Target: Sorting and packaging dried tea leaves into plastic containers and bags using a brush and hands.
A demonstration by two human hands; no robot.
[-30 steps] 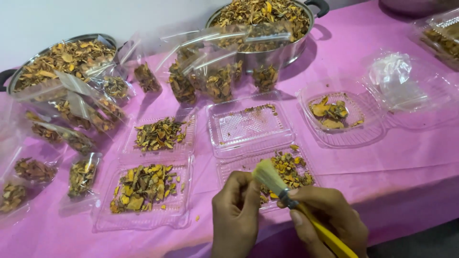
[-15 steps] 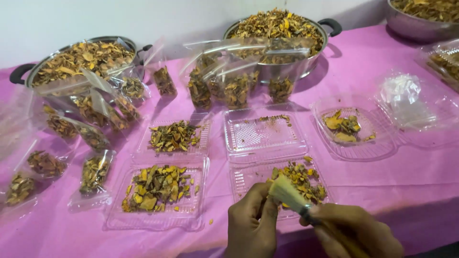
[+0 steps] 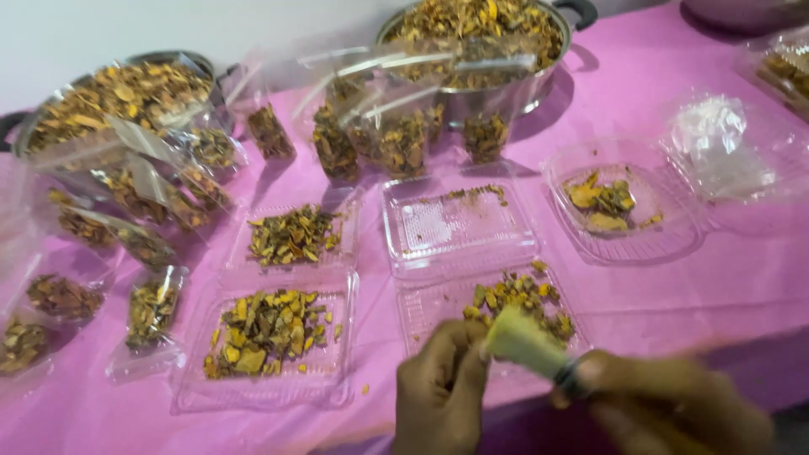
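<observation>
We see a small brush (image 3: pixel 524 344) at the bottom of the view, its head a pale, straw-yellow tuft of bristles that fans a little toward the tip, bound at its base by a dark ring where the handle begins; the handle itself is lost inside the blurred right hand (image 3: pixel 666 409), so we cannot tell its colour or length here. The brush lies on a slant, its long axis running from lower right to upper left, with the bristle tip pointing up and to the left, toward the left hand (image 3: pixel 438 392). It hovers over the near edge of the pink tablecloth (image 3: pixel 742 278), just in front of a clear plastic clamshell tray (image 3: pixel 430 307) that holds a heap of dried yellow-brown chips (image 3: pixel 518 299). Our right hand is wrapped around the brush at and behind the dark ring, fingers closed on it. Our left hand is curled with its fingertips drawn together at the bristle tip, touching the tuft; whether it pinches any bristles we cannot tell, as motion blur softens both hands. To the left sits another clear tray (image 3: pixel 261 396) filled with the same dried chips, and beyond the trays stand small clear bags (image 3: pixel 379 139) of the chips leaning against a steel pot (image 3: pixel 506 93).
</observation>
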